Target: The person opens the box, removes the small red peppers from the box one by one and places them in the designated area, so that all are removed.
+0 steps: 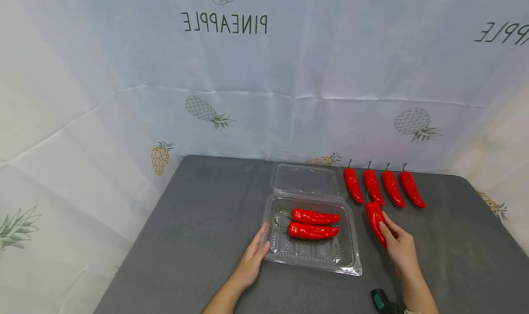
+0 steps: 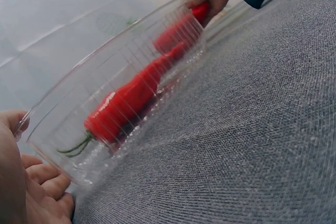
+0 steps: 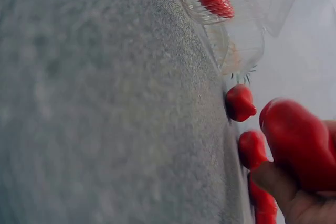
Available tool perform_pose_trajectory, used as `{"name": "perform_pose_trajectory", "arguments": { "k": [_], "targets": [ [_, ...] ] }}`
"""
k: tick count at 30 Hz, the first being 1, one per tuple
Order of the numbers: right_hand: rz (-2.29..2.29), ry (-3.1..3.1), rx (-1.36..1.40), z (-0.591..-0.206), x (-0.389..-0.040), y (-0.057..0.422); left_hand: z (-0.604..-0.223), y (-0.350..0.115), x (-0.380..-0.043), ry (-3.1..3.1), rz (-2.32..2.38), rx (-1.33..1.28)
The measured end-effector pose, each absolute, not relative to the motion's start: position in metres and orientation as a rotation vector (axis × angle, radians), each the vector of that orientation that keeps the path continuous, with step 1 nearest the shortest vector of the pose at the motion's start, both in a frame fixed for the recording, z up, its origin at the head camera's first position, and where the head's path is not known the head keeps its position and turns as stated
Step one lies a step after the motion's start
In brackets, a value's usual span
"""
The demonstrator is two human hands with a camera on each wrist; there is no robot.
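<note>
A clear plastic clamshell container (image 1: 314, 259) lies on the grey table with its lid folded back. Two red chili peppers (image 1: 313, 231) lie side by side inside it, stems to the left. My left hand (image 1: 250, 259) grips the container's left rim, thumb on top, as the left wrist view also shows. In my right hand (image 1: 398, 245) a third red chili pepper (image 1: 375, 224) is pinched between thumb and fingers, to the right of the container. The right wrist view shows that held pepper (image 3: 299, 142) up close, the thumb against it.
Several more red peppers (image 1: 392, 187) stand in a row at the table's back right, stems toward the wall. The container's open lid (image 1: 307, 180) reaches the back edge. A white cloth (image 1: 264, 66) with pineapple prints hangs behind the grey table (image 1: 186, 240).
</note>
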State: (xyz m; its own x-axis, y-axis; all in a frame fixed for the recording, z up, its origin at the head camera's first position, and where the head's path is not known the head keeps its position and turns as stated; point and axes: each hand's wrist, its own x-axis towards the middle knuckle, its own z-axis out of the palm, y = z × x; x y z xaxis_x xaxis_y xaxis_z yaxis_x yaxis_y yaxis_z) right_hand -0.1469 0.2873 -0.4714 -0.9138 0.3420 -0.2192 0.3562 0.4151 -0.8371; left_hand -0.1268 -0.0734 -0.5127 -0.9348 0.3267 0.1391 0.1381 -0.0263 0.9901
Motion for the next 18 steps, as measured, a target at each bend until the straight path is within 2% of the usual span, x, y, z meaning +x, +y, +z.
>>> {"name": "perform_pose_trajectory", "arguments": {
  "k": [18],
  "targets": [
    [-1.33, 2.91, 0.619, -0.491, -0.151, 0.283, -0.513, -0.075, -0.125, 2.086, 2.101, 0.504]
  ]
}}
